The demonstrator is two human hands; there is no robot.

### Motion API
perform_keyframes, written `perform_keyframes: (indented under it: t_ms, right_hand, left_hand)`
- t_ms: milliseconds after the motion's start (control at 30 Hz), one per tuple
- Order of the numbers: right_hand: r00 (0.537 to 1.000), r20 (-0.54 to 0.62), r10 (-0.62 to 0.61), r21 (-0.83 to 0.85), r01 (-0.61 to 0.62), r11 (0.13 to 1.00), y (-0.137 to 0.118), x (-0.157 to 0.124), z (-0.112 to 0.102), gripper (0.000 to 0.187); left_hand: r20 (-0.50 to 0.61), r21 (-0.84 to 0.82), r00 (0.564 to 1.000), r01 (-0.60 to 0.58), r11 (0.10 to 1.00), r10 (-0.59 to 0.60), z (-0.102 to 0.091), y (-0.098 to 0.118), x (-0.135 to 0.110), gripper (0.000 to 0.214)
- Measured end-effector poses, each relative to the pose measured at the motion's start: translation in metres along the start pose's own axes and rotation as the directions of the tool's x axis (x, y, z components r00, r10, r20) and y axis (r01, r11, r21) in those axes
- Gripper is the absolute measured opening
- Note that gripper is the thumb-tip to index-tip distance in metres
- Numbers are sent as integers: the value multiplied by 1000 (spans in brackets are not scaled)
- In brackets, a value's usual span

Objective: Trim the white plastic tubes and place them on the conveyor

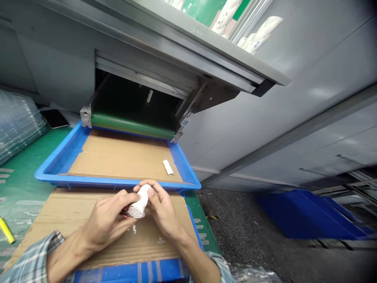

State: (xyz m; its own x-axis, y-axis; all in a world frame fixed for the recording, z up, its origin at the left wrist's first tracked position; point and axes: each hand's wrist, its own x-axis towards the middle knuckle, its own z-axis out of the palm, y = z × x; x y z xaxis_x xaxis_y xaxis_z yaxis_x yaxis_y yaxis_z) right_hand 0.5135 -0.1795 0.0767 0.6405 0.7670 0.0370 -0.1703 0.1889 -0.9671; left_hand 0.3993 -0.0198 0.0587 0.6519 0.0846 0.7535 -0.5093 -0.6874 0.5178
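A white plastic cylindrical part (140, 202) is held over the cardboard, its end with small holes tilted toward me. My left hand (110, 216) is closed, its fingers against the near end of the part. Something thin and reddish shows between those fingers, too hidden to name. My right hand (161, 210) is closed around the far end, with the thumb pressed on its side. Below the hands, small white scraps (134, 228) lie on the cardboard sheet (165, 249). Beyond them, another white cylindrical part (168, 168) lies in the cardboard-lined blue tray (118, 181).
A green conveyor belt (132, 125) ends above the tray's far side, with a white piece (149, 96) on it. A metal shelf (176, 39) overhangs it. At left are a phone (55, 118), clear plastic trays (19, 122) and a yellow marker (6, 230).
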Motion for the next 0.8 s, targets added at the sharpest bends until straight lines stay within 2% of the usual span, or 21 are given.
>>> perform_keyframes:
  t_ms: [100, 167, 333, 467, 633, 733, 800]
  right_hand:
    - [995, 99, 32, -189, -13, 982, 1, -2, 3, 39]
    - [992, 123, 30, -258, 3, 966, 1, -2, 5, 40]
    - [995, 100, -5, -260, 31, 965, -1, -1, 6, 36]
    - [996, 81, -29, -273, 51, 961, -1, -3, 7, 31]
    - [993, 99, -58, -287, 84, 954, -4, -2, 10, 26]
    - [996, 86, -36, -377, 66, 924, -7, -10, 10, 29]
    - [997, 70, -33, -480, 62, 875, -6, -18, 6, 30]
  left_hand:
    - [-65, -15, 998, -3, 1000, 2, -4, 4, 3, 25]
    - [-92, 7, 996, -7, 1000, 8, -7, 7, 6, 24]
    - [-130, 45, 991, -25, 999, 31, -13, 15, 9, 24]
    - [-142, 107, 989, -24, 994, 39, -19, 30, 10, 22]
    - [-163, 92, 986, -28, 995, 42, -33, 49, 5, 29]
    - [-187, 119, 982, 43, 992, -20, -45, 64, -9, 30]
    - [-233, 150, 962, 177, 973, -139, -53, 71, -27, 26]
